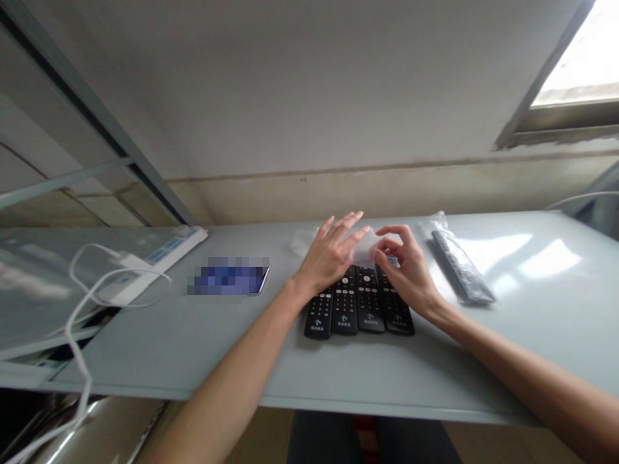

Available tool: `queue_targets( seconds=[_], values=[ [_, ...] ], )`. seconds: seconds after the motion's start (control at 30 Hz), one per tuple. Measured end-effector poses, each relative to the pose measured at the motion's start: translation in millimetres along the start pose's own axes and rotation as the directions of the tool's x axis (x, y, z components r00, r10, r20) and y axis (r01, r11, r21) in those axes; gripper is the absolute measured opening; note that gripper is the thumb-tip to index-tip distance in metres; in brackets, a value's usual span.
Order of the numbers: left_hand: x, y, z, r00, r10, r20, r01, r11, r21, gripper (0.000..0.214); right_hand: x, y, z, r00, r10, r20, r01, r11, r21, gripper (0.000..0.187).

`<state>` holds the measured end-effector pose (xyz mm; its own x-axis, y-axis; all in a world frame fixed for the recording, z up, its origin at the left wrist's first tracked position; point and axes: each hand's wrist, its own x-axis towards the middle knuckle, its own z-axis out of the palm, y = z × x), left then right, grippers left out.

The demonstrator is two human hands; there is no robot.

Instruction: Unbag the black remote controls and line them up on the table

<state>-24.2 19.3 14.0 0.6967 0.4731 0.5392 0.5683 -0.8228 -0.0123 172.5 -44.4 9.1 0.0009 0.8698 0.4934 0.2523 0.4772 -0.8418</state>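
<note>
Several black remote controls [344,309] lie side by side on the grey desk, their upper ends partly hidden by my hands. My left hand [331,252] is over the left remotes, fingers stretched out and spread. My right hand [403,267] is above the right remotes, its fingers bent and the thumb and a fingertip pinched at the edge of a clear plastic bag [363,250]. The thin plastic spans the gap between both hands, over the remotes' far ends. More clear plastic [302,241] shows behind my left hand.
On the right lies another remote [461,267] in a clear plastic sleeve. To the left are a phone [229,277] with a blurred screen and a white power strip [159,261] with a looping white cable [80,348]. A wall rises behind the grey desk [193,354].
</note>
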Motion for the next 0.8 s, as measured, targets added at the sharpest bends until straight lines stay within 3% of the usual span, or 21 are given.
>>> queue_targets(
  seconds=[0.33,0.6,0.8],
  values=[
    [-2.0,-3.9,0.2,0.996,-0.094,-0.003,0.094,0.995,-0.028,0.075,0.2,-7.6,-1.0,0.997,-0.046,-0.058,0.042,0.997,-0.062,0.019],
    [-0.9,0.6,-0.4,0.993,-0.074,0.096,0.078,0.996,-0.034,0.065,-2.0,-10.5,-2.2,0.985,-0.171,0.016,0.171,0.963,-0.209,0.016],
    [0.1,3.3,2.4,0.994,-0.054,0.092,0.061,0.995,-0.075,0.038,-3.2,-5.4,-2.9,0.972,-0.23,0.055,0.236,0.935,-0.263,0.017]
  ],
)
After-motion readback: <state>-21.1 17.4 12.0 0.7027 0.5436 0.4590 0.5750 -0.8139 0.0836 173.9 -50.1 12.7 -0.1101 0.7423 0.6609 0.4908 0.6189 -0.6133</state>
